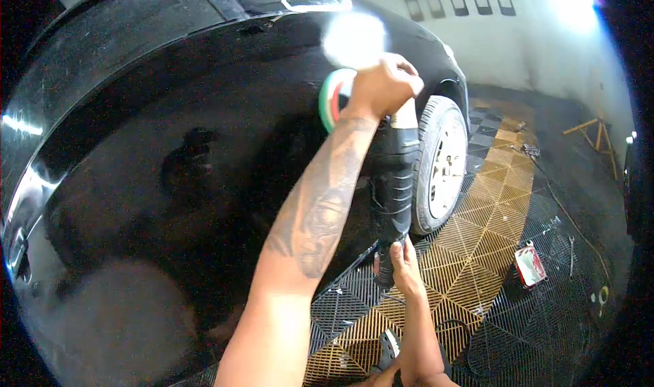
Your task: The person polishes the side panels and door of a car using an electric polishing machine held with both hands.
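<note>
A black polishing machine (394, 182) with a round green, white and red pad (330, 101) is held against the side of a shiny black car (204, 135). My left hand (387, 87), on the tattooed arm, is wrapped over the machine's head at the top. Lower down, my right hand (405, 268) grips the rear end of the machine's body. The pad's edge faces the black panel just ahead of the wheel; part of it is hidden behind my left hand. A bright round light reflection shows above the pad.
The car's wheel (443, 165) stands right of the machine. On the black and yellow grated floor (470, 251) lie a red and white package (530, 264), a wrench (571, 256) and a thin cord (565, 210). A yellow stand (596, 136) is by the wall.
</note>
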Demonstrator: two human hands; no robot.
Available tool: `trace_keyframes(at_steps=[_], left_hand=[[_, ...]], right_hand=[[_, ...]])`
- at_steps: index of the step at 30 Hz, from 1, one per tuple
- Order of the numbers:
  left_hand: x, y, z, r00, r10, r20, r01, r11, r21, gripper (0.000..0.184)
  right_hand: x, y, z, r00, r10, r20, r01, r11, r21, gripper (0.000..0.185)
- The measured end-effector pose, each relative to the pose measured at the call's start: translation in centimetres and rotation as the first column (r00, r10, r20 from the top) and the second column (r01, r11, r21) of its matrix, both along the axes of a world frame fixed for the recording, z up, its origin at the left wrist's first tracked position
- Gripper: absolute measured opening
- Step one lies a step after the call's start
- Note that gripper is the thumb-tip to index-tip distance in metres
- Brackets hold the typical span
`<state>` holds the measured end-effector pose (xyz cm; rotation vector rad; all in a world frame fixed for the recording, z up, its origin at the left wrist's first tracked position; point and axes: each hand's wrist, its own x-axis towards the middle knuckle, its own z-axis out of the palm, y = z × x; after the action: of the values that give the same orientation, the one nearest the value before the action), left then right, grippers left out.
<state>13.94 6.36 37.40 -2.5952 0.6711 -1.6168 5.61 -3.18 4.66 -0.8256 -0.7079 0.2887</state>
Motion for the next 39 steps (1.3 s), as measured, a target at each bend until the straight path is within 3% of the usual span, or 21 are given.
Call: trace_keyframes(at_steps=[1, 3, 6, 8, 9, 12, 14, 17, 21, 23, 26, 28, 30, 33, 35, 36, 37, 39], left_hand=[[-1.9, -1.3, -0.1, 0.971, -0.108, -0.211, 0.040, 0.952, -0.303, 0.022], [-3.1, -1.1, -0.3, 0.964, -0.132, -0.232, 0.059, 0.953, -0.296, 0.025], [-5.3, 0.0, -0.5, 0.980, -0.177, -0.089, 0.151, 0.957, -0.246, 0.020], [-7.5, 0.2, -0.3, 0.989, -0.143, -0.037, 0.127, 0.951, -0.282, 0.016], [-8.9, 0.0, -0.2, 0.994, -0.103, -0.021, 0.092, 0.948, -0.304, 0.016], [-12.8, 0.4, -0.1, 0.998, -0.062, -0.031, 0.048, 0.941, -0.335, 0.016], [-15.3, 0.6, -0.2, 0.999, -0.047, -0.014, 0.039, 0.937, -0.347, 0.016], [-18.7, 1.1, 0.1, 0.999, -0.033, 0.027, 0.041, 0.940, -0.340, 0.015], [-23.4, 1.8, 0.5, 0.999, -0.023, 0.042, 0.037, 0.932, -0.361, 0.011], [-26.0, 2.2, 0.6, 0.998, -0.064, 0.023, 0.068, 0.909, -0.412, 0.010], [-30.3, 2.9, 0.4, 0.998, -0.024, 0.059, 0.046, 0.913, -0.406, 0.011], [-33.2, 3.0, 0.4, 0.996, -0.053, 0.074, 0.081, 0.894, -0.441, 0.012], [-36.0, 3.7, 0.2, 0.997, -0.038, 0.061, 0.062, 0.881, -0.469, 0.012], [-40.1, 4.9, 0.2, 0.994, -0.009, 0.107, 0.051, 0.916, -0.399, 0.015], [-42.5, 5.3, 0.2, 0.992, -0.097, 0.081, 0.123, 0.890, -0.439, 0.017], [-43.9, 5.2, -0.2, 0.993, -0.048, 0.104, 0.089, 0.894, -0.439, 0.018], [-45.2, 5.2, -0.2, 0.992, 0.025, 0.125, 0.027, 0.916, -0.399, 0.021], [-46.9, 4.9, -0.8, 0.988, 0.000, 0.157, 0.062, 0.920, -0.386, 0.024]], right_hand=[[0.1, 0.2, -0.6, 1.000, 0.009, -0.002, -0.009, 1.000, 0.008, 0.053], [-0.1, 0.3, -1.6, 1.000, 0.016, -0.001, -0.016, 1.000, -0.015, 0.055], [-0.3, 0.8, -4.2, 0.999, 0.004, 0.044, 0.000, 0.996, -0.089, 0.066], [-2.5, 0.6, -3.0, 0.996, 0.067, -0.055, -0.075, 0.983, -0.165, 0.075], [-2.6, 1.8, -3.2, 0.993, 0.029, 0.116, -0.025, 0.999, -0.037, 0.076], [-4.8, 3.7, -4.0, 0.983, -0.051, 0.175, 0.067, 0.994, -0.090, 0.085], [-6.9, 3.7, -2.6, 0.984, 0.110, 0.142, -0.114, 0.993, 0.025, 0.091], [-9.4, 4.4, -1.6, 0.994, 0.074, 0.085, -0.077, 0.996, 0.034, 0.090], [-10.5, 5.0, -3.0, 0.972, 0.142, 0.189, -0.141, 0.990, -0.022, 0.087], [-14.1, 4.9, -0.6, 0.994, -0.026, 0.105, 0.027, 1.000, -0.013, 0.087], [-14.4, 5.4, -0.9, 0.961, 0.163, 0.222, -0.162, 0.987, -0.022, 0.089], [-15.5, 5.5, -0.6, 0.923, 0.139, 0.359, -0.076, 0.980, -0.185, 0.094], [-16.9, 5.7, 0.5, 0.882, 0.084, 0.463, 0.006, 0.982, -0.190, 0.109], [-19.3, 6.0, 2.6, 0.801, 0.110, 0.588, -0.023, 0.988, -0.153, 0.110], [-20.8, 5.5, 4.5, 0.782, 0.157, 0.603, -0.035, 0.977, -0.209, 0.108], [-21.3, 5.8, 4.9, 0.748, 0.091, 0.658, 0.010, 0.989, -0.149, 0.107], [-21.8, 5.9, 5.1, 0.757, 0.133, 0.640, 0.003, 0.978, -0.207, 0.104], [-22.0, 6.1, 5.4, 0.717, 0.172, 0.675, 0.017, 0.965, -0.263, 0.098]])
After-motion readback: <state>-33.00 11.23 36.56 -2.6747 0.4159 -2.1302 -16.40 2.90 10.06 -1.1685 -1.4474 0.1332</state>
